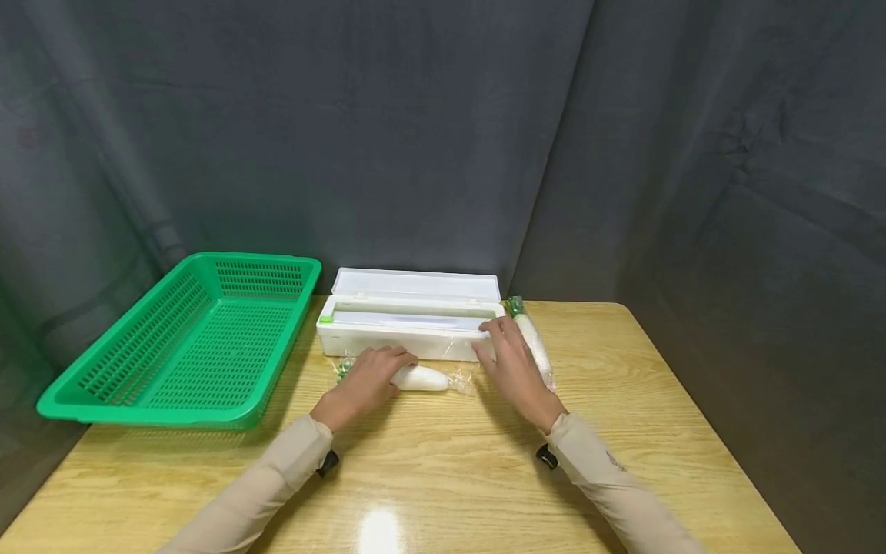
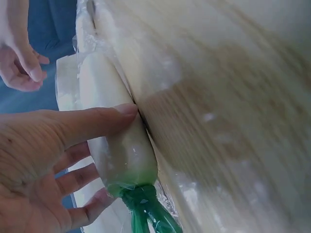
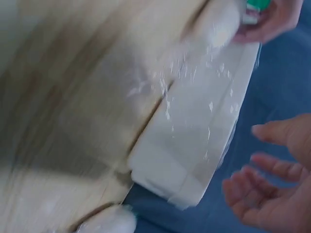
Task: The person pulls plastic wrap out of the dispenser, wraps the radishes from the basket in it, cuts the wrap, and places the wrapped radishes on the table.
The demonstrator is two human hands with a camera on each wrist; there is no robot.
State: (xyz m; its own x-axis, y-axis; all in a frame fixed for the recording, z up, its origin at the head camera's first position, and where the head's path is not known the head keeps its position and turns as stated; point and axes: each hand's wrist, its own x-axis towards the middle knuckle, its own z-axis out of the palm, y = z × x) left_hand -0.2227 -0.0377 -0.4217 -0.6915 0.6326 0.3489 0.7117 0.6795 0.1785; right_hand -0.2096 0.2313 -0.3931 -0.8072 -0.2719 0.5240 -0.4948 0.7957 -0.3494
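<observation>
A white radish [image 1: 421, 378] in clear plastic film lies along the front of a long white cling-film box [image 1: 394, 340]. My left hand [image 1: 367, 385] grips its leafy end; in the left wrist view, the thumb presses one side of the radish [image 2: 124, 155] and the fingers reach round the other. Loose film spreads from its tip. Near the box's right end hovers my right hand [image 1: 512, 369], its fingers loosely bent. The right wrist view shows nothing between that hand's thumb and fingers [image 3: 255, 182]. The box lid [image 1: 415, 283] stands raised at the back.
A second film-wrapped radish [image 1: 533, 338] lies right of the box, partly behind the right hand. To the left stands a green plastic basket [image 1: 282, 362] with nothing in it. The wooden table [image 1: 443, 477] meets dark curtains [image 1: 415, 138] behind.
</observation>
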